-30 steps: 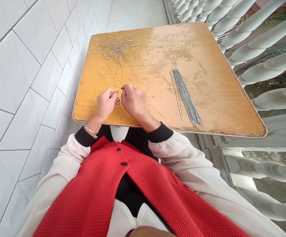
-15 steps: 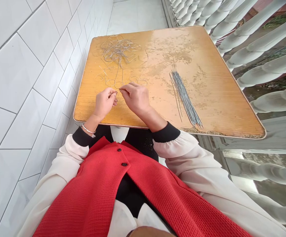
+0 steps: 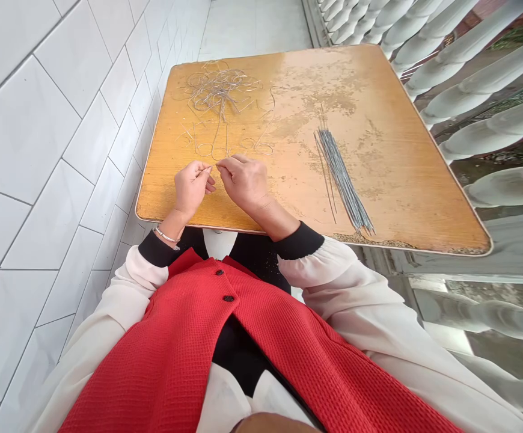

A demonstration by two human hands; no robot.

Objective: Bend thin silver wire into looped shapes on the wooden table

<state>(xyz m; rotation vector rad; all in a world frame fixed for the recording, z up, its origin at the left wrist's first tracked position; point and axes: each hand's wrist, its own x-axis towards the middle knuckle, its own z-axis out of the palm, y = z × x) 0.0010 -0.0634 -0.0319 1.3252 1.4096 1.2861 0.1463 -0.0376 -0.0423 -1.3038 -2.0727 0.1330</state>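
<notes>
One thin silvery wire (image 3: 208, 169) pinched between left hand (image 3: 192, 189) and right hand (image 3: 243, 185); tangled wire heap (image 3: 220, 90) beyond.

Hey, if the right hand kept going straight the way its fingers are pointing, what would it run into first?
Most likely the left hand. Its fingers sit just ahead of the right hand, across a small gap. A thin wire seems to lie in that gap, but it is too fine to tell whether it would be met first.

Left hand (image 3: 192, 187) fingertips hide grip; right hand (image 3: 243, 185) pinch too small to tell; wire tangle (image 3: 220, 90) strands indistinct
</notes>
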